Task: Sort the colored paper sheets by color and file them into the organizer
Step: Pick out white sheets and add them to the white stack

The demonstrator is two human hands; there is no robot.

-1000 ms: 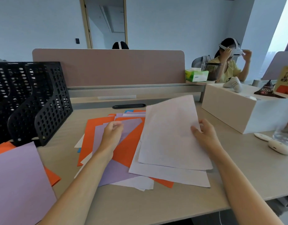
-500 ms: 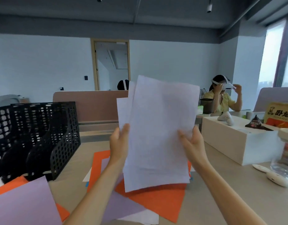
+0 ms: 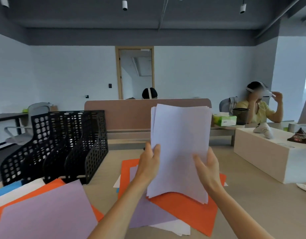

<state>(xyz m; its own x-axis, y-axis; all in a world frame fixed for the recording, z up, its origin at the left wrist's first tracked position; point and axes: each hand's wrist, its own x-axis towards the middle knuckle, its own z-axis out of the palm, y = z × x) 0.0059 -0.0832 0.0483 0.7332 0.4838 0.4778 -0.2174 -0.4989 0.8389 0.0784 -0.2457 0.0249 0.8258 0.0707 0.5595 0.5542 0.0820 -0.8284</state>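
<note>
Fingers (image 3: 156, 150) of left hand (image 3: 148, 163) pinch, right hand (image 3: 207, 171)'s straight fingers steady, the white stack (image 3: 179, 135) held upright, long axis vertical.

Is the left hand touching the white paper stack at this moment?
Touching. The head view shows the left hand pinching the left edge of the white stack, with the thumb lying across the front sheet and no gap between them.

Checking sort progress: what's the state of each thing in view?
white sheets, one stack, held upright above the desk
left hand, pinches the stack's left edge
right hand, fingers straight against the stack's right edge
organizer, upright, no sheets visible inside
mixed sheets, orange, purple and white, overlapping flat on desk
</note>
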